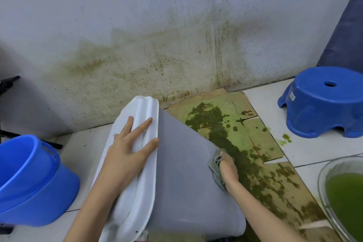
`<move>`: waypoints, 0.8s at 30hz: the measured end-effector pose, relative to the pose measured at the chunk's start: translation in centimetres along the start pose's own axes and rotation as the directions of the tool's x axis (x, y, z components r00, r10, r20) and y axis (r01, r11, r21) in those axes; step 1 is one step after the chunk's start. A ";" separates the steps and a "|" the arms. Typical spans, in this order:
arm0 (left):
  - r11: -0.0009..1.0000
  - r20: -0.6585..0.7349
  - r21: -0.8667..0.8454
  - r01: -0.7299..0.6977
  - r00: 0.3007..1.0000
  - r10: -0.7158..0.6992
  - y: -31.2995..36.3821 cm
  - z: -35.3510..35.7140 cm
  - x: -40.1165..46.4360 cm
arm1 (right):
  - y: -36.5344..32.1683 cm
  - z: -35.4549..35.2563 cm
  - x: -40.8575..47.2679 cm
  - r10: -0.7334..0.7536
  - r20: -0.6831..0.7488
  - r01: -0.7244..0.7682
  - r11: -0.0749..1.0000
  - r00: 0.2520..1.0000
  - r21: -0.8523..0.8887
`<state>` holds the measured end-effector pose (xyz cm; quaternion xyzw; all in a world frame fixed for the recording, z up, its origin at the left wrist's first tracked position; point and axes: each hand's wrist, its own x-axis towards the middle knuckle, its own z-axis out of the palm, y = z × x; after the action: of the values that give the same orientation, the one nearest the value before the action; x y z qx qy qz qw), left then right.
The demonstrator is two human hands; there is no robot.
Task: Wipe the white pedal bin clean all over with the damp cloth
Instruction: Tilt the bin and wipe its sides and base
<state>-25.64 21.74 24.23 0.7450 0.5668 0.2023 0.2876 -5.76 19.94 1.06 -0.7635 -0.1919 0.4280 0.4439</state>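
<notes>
The pedal bin (pixel 182 173) lies tipped on its side in the middle of the floor, its grey body facing up and its white lid (pixel 143 118) turned to the left. My left hand (pixel 127 147) rests flat on the lid with fingers spread. My right hand (pixel 228 169) presses a crumpled grey-green cloth (pixel 216 163) against the bin's right flank, fingers curled round the cloth. The bin's far right side and its pedal are hidden.
Stained cardboard (pixel 255 143) with green splashes lies under and right of the bin. A blue bucket (pixel 29 180) sits tilted at left, a blue stool (pixel 324 102) at back right, and a glass bowl (pixel 345 200) of green liquid at right. The spattered wall (pixel 157 45) stands close behind.
</notes>
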 end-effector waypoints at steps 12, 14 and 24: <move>0.992 -0.003 0.123 -0.015 1.000 0.015 2.5 2.2 0.4 | -14.7 1.9 -11.3 -0.385 0.307 0.267 0.893 0.870 0.363; 0.990 0.002 0.140 -0.012 1.000 0.012 2.9 2.4 0.5 | -15.7 1.6 -9.3 -0.388 0.277 0.307 0.905 0.879 0.293; 0.975 -0.003 0.221 0.010 1.000 -0.009 4.8 4.2 0.5 | -9.1 -0.6 -17.5 -0.406 0.287 0.187 0.801 0.868 0.569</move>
<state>-19.36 20.49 24.16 0.7695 0.5896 0.1373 0.2036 -14.29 12.67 17.31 -0.4704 -0.2733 0.5318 0.6490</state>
